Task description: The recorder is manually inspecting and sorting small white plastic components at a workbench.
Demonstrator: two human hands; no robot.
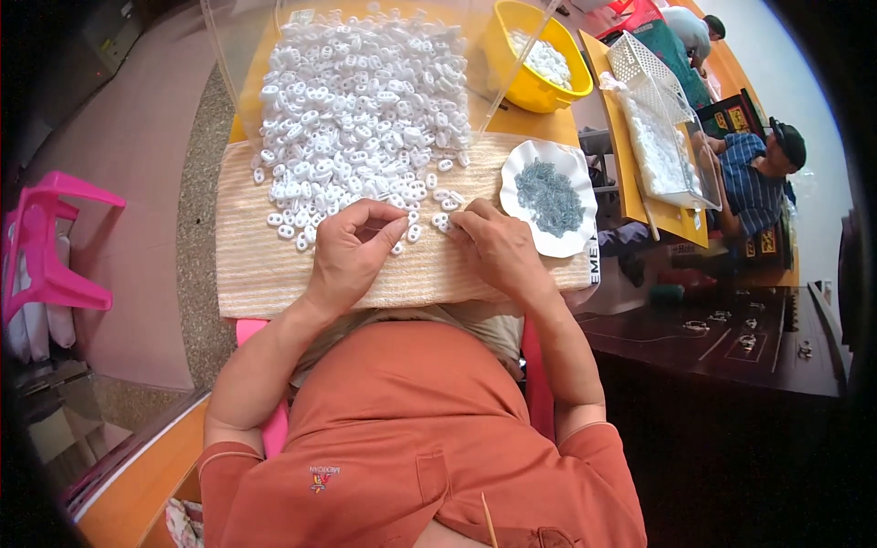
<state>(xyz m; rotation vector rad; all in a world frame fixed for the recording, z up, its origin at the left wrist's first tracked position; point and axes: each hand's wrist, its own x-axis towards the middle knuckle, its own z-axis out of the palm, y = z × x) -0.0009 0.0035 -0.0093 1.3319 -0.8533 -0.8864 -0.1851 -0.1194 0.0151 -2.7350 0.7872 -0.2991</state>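
Small white oval plastic pieces with two holes (365, 110) lie in a large heap before me, spilling loosely onto a striped cream towel (274, 283). My left hand (352, 254) is at the heap's near edge, thumb and forefinger pinched together; whatever lies between the tips is too small to make out. Just right of it, the fingertips of my right hand (496, 245) close on a white two-holed piece (440, 220) at the towel's surface. Beside that hand a white scalloped dish (517, 164) holds a pile of tiny grey-blue bits (551, 196), too fine to identify.
A clear-walled box (242, 78) surrounds the heap's far part. Behind the dish stands a yellow basin (512, 82) with more white pieces. Pink stool (64, 247) at left. Another person (763, 173) sits right, at a table with a clear bin (662, 155).
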